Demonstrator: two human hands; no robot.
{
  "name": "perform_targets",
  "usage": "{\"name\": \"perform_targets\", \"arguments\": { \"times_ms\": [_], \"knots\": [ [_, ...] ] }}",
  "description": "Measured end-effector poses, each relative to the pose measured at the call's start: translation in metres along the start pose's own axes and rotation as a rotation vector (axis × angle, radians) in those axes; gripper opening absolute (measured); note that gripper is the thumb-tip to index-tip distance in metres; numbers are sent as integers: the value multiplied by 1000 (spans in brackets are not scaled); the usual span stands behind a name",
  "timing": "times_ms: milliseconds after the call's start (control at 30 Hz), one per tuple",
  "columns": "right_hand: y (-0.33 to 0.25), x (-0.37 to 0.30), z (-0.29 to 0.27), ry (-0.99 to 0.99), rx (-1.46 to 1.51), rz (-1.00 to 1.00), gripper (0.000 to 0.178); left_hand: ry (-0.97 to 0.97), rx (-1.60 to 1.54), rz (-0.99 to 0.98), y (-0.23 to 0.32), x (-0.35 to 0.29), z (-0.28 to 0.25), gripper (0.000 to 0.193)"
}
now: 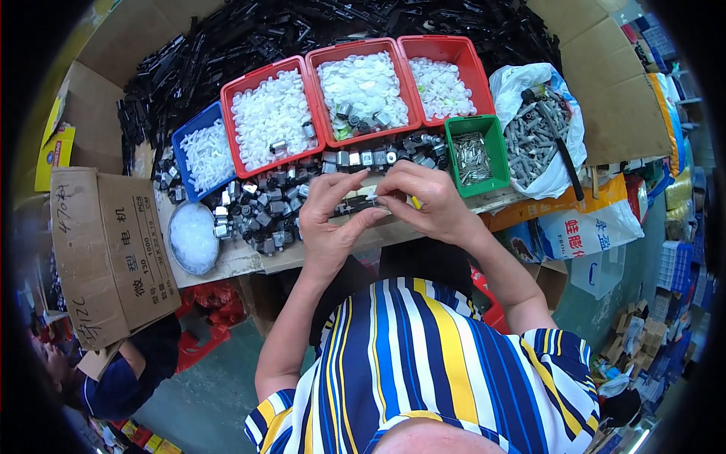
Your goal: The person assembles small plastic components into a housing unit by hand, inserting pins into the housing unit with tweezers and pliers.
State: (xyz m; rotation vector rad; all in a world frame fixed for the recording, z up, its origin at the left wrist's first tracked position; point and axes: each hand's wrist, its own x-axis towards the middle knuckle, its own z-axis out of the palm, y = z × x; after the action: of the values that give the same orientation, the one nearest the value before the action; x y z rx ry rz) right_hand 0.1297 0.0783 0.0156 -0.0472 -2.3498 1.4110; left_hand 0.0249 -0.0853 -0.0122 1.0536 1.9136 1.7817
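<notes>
Far left: cardboard box (110, 250) off the counter's (242, 261) left edge, a person's dark sleeve (132, 371) below it. Round clear tub (193, 237) of white bits at the near-left counter edge. Behind it, blue bin (198, 151) of white parts, then three red bins (268, 113) (361, 79) (446, 76) of white discs; the middle one also has some grey pieces. Pile of small grey-black parts (265, 204) lies in front of the bins, spreading right.

Centre: left hand (329, 219) and right hand (427, 200) meet just above the near counter edge. Both grips pinched on a small grey part (369, 203) held between the fingertips, left from the left end, right from the right. Something yellow shows under the right hand; cannot tell what.

Right: green bin (475, 155) of metal pins just beyond the right hand, then a white bag (541, 129) of grey rods. Black strips (249, 38) heaped along the far side.
</notes>
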Motion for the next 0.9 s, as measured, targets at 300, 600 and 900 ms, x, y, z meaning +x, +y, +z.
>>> {"name": "perform_targets", "arguments": {
  "times_ms": [300,600,900],
  "knots": [
    [29,21,17,-482,-525,-173,10,28,767,376,-18,-41,-22,39],
    [30,23,24,-562,-517,-161,13,-53,901,446,-35,-50,-14,37],
    [27,26,25,-619,-519,-88,20,-116,1052,522,-49,-54,-17,36]
  ]
}}
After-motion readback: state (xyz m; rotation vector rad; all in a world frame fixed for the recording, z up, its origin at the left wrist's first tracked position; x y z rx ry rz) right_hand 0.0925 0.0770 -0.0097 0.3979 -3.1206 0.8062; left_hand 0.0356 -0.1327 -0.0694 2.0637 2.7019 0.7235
